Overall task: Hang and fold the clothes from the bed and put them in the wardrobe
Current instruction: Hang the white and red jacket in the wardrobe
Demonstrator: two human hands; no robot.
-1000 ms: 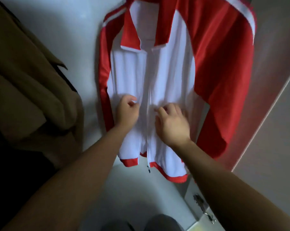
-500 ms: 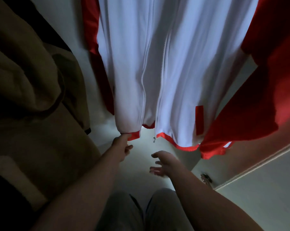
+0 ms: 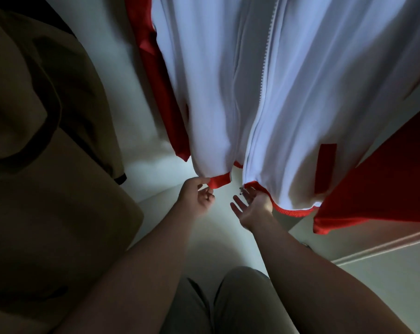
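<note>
Raised now, the open right hand (image 3: 252, 208) touches the zipper end (image 3: 241, 189) of the hanging jacket (image 3: 300, 104), just beside the left hand (image 3: 196, 198) pinching the hem (image 3: 220, 181)

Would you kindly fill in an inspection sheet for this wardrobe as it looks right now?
Surface: white wardrobe floor, dimly lit.
Job's things: red and white jacket hanging, front panels apart at the hem.
Clutter: nothing seen.
Grippers: left hand pinches the red hem; right hand open, palm up, under the hem by the zip pull.
Cables: nothing seen.
Surroundings: brown coat on the left; pale door on the right; grey trousers below.
</note>
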